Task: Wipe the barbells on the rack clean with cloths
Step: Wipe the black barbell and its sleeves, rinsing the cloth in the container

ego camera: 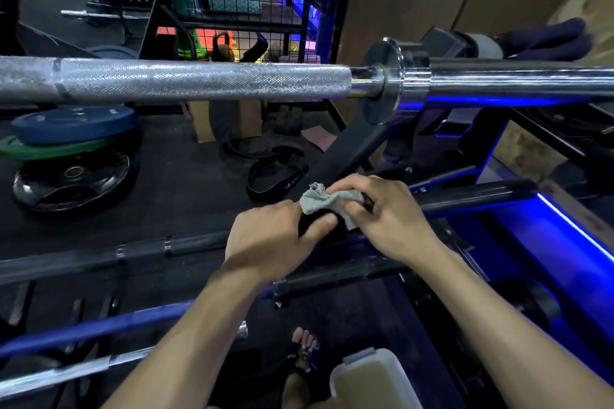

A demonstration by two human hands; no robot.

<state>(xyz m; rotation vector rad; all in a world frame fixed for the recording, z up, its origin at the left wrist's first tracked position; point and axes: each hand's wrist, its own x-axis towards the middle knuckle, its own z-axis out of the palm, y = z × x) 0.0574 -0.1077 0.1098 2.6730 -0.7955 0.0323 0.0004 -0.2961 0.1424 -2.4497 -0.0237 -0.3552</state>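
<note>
Small grey frayed cloth (327, 201): bunched over the collar of a black barbell (139, 251) on a lower tier of the blue-lit steel rack (518, 242). Left hand (269, 236) gripped the bar beside the cloth, thumb across it. Right hand (382, 212) pinched the cloth, apparently against the bar. Above: knurled chrome barbell (206, 81), horizontal. Floor behind: stacked weight plates (71, 149).

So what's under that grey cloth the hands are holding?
The grey cloth lies over a black barbell on the rack. Both hands grip it there, so the bar's surface beneath stays hidden.
</note>
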